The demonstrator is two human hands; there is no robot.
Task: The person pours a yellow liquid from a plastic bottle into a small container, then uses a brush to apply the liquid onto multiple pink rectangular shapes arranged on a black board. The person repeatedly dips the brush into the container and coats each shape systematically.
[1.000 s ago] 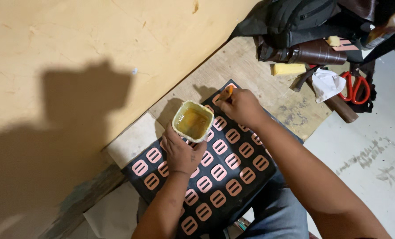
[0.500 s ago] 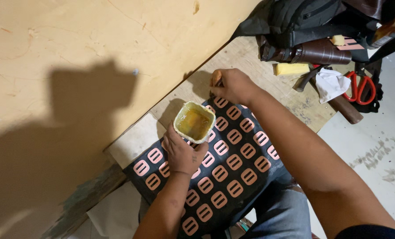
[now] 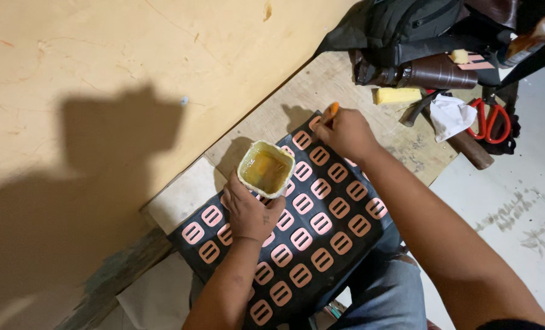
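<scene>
From the head camera, looking down, the left hand (image 3: 248, 211) is wrapped round a small pale cup (image 3: 266, 169) of yellowish glue, its grip clamped on the cup's near side and holding it just over a black sheet (image 3: 321, 244) covered in rows of pink oblong patches. The sheet lies across the person's lap and onto a wooden worktop (image 3: 358, 91). The right hand (image 3: 344, 131) sits at the sheet's far corner, fingers pinched together on an orange-tipped brush (image 3: 332, 110). Farther along the worktop lie a yellow block (image 3: 397, 95), red-handled scissors (image 3: 491, 121) and a dark bag (image 3: 407, 24).
</scene>
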